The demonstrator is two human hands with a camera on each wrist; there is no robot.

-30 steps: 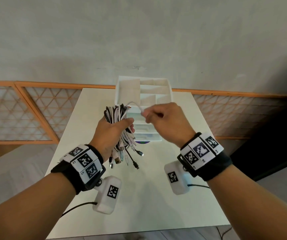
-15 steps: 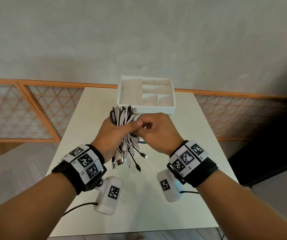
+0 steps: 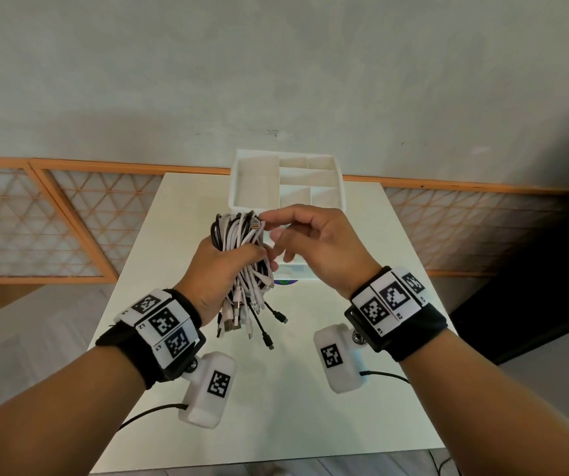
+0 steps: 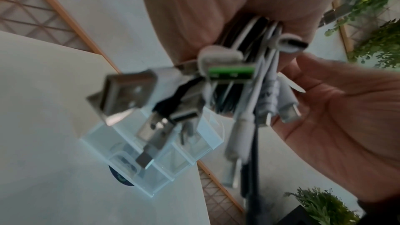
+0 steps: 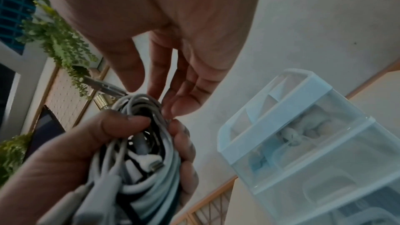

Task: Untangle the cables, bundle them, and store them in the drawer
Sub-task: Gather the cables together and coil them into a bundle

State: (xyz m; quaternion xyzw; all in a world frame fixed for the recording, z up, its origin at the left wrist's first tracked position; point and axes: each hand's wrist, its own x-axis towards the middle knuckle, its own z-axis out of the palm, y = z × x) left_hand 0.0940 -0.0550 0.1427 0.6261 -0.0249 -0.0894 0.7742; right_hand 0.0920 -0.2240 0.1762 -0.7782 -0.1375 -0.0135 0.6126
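A bundle of cables [image 3: 242, 249] is clutched in the left hand [image 3: 219, 269]; its top is touched by relaxed right hand [image 3: 324, 249] fingers. Behind, earphones are seen inside a clear drawer unit [image 5: 314, 143].

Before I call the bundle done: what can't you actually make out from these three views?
- Head view: whether the right hand pinches the cable end at the top of the cable bundle or only touches it; too small.
- Head view: the front of the drawer unit is hidden by both hands, so open drawers are unclear.
- Left wrist view: plugs blurred; cable count unreadable.
- Right wrist view: left hand covers any tie.
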